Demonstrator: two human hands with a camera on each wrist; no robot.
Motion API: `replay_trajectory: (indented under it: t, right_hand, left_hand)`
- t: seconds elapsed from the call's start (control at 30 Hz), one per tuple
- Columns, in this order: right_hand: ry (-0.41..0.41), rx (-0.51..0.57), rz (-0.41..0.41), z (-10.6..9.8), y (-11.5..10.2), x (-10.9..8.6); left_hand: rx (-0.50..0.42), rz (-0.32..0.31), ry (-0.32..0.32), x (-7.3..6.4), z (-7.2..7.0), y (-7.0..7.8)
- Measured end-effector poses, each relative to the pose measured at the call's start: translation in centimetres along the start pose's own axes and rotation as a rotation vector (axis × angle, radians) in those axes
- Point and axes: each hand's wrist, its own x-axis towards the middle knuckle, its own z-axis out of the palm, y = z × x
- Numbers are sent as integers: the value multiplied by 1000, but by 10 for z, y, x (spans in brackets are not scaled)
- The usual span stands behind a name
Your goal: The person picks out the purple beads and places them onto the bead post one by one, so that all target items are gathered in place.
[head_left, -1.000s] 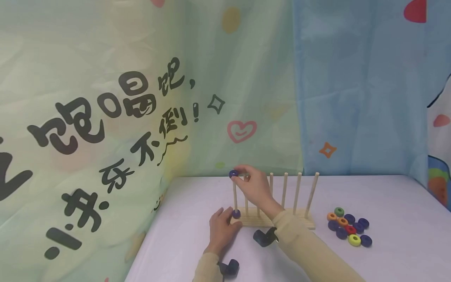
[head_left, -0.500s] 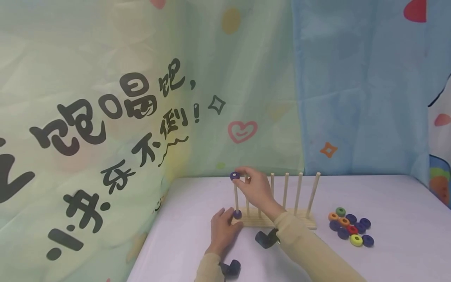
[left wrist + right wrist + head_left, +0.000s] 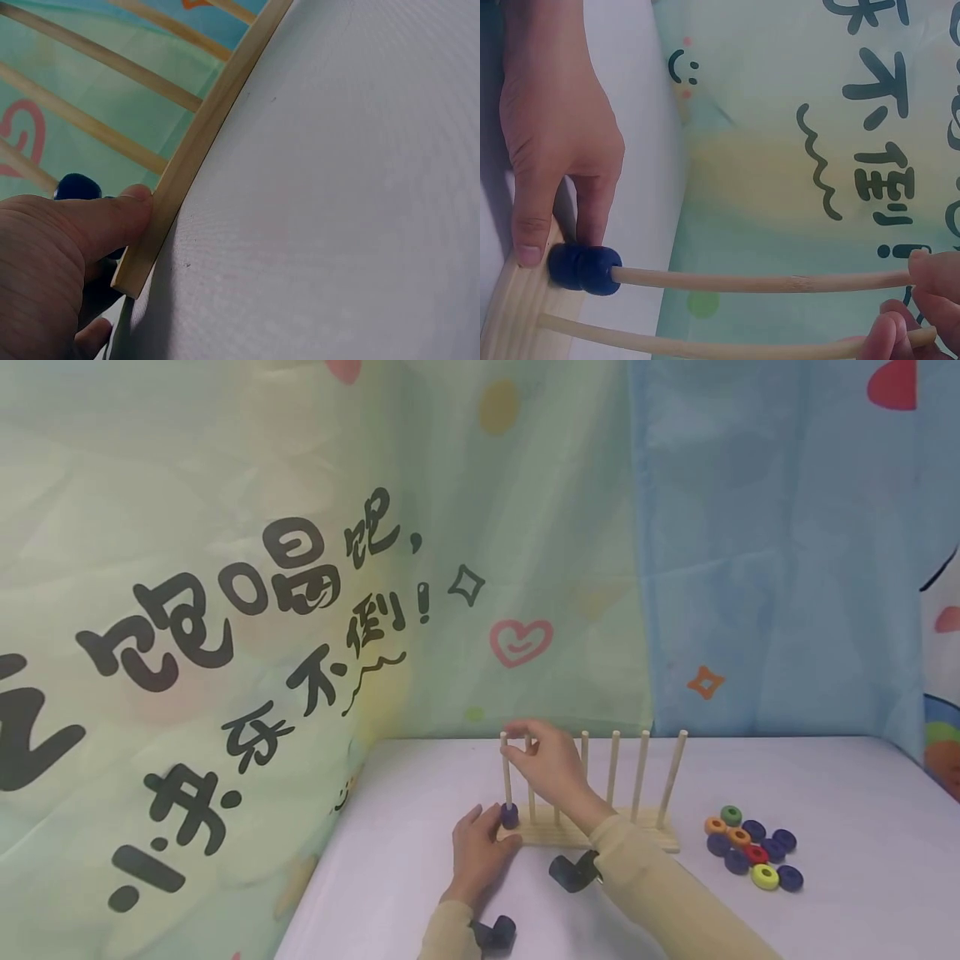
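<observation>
A wooden peg stand with several upright pegs stands on the table. Two dark blue beads sit stacked at the foot of its leftmost peg. My left hand grips that end of the base, thumb against the front edge in the left wrist view and fingers round the far side. Up at the tip of the leftmost peg is my right hand, thumb and forefinger parted with no bead between them. In the right wrist view its fingertips are right by the tips of two pegs.
To the right of the stand lies a loose cluster of beads: several blue ones, two orange, a green, a red and a yellow. Printed cloth hangs behind the white table.
The blue bead held at the peg's top has left my right hand's fingers and dropped down the peg onto the lower bead. My left hand keeps its place on the base.
</observation>
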Motion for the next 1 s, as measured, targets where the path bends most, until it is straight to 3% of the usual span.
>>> replay_trajectory:
  t: [0.2, 0.43, 0.7, 1.0]
  right_hand:
    - [1, 18, 6, -2, -1, 0]
    - [16, 68, 6, -7, -3, -1]
    - [3, 86, 11, -13, -8, -5]
    - [36, 132, -34, -18, -3, -14]
  left_hand:
    - [-10, -4, 3, -2, -3, 5]
    - [0, 36, 54, -3, -2, 6]
    - [8, -17, 9, -2, -2, 6]
    - [-6, -3, 14, -2, -2, 5]
